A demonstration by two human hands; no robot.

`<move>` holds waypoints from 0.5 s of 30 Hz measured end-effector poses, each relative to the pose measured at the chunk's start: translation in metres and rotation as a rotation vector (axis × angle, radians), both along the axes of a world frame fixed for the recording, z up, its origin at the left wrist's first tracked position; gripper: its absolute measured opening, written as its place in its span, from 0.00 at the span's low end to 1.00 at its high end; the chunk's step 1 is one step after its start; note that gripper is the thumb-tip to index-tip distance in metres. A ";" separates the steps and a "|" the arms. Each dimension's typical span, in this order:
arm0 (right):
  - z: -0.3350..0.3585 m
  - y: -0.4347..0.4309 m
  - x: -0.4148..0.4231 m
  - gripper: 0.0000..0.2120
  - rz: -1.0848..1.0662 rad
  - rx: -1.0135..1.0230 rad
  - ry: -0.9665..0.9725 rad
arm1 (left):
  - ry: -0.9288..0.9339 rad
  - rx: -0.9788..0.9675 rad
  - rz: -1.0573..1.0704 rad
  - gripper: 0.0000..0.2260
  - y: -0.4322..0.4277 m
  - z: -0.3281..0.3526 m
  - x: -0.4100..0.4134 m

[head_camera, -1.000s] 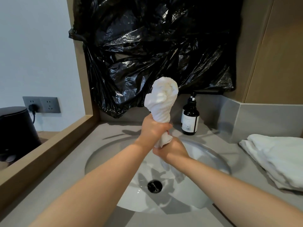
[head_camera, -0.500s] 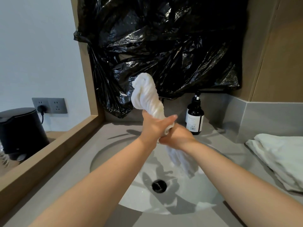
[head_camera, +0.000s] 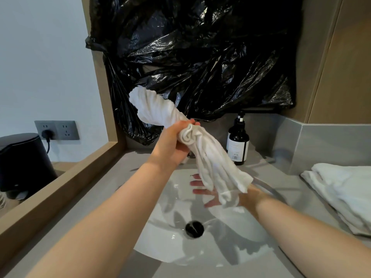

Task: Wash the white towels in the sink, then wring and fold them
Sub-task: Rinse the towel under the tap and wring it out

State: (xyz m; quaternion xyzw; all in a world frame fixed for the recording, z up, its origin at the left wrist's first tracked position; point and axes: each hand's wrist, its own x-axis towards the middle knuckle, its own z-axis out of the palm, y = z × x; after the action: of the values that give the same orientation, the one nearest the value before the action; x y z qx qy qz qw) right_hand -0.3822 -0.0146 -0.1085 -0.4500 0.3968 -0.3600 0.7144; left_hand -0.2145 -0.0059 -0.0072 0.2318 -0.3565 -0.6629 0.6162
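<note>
- White towel (head_camera: 202,149), wrung into a ridged rope, is hanging above the glossy sink (head_camera: 251,237), its long axis slanting from upper left down to lower right.
- At the tight middle the left hand (head_camera: 172,145) is gripping it, fingers (head_camera: 190,122) curled round the cloth.
- Under the looser, fanned-out lower end the right hand (head_camera: 208,194) is lying with fingers straight and spread, and the cloth is draping onto it.
- Soft folded towels (head_camera: 345,193) are resting on the grey bench (head_camera: 120,177), right of the sink.

1. Two towel items: one twisted towel (head_camera: 202,149); one folded pile (head_camera: 345,189) at the right edge of the counter (head_camera: 271,173), layers uncountable.
2. Two hands: left hand (head_camera: 172,145), right hand (head_camera: 212,195).
3. One pump bottle (head_camera: 237,143).
4. One sink (head_camera: 230,247), one drain (head_camera: 194,229).
5. One black plastic bag (head_camera: 200,57).
</note>
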 end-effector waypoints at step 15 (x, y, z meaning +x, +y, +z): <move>0.035 0.029 0.037 0.14 -0.055 -0.449 0.634 | -0.229 -0.009 0.144 0.14 -0.017 -0.023 0.008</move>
State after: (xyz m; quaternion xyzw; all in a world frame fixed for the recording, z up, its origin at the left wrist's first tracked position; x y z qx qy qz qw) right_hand -0.3449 0.0147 -0.0737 -0.6732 0.5211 -0.3000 0.4304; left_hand -0.2067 -0.0233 -0.0307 0.3282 -0.4098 -0.5846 0.6185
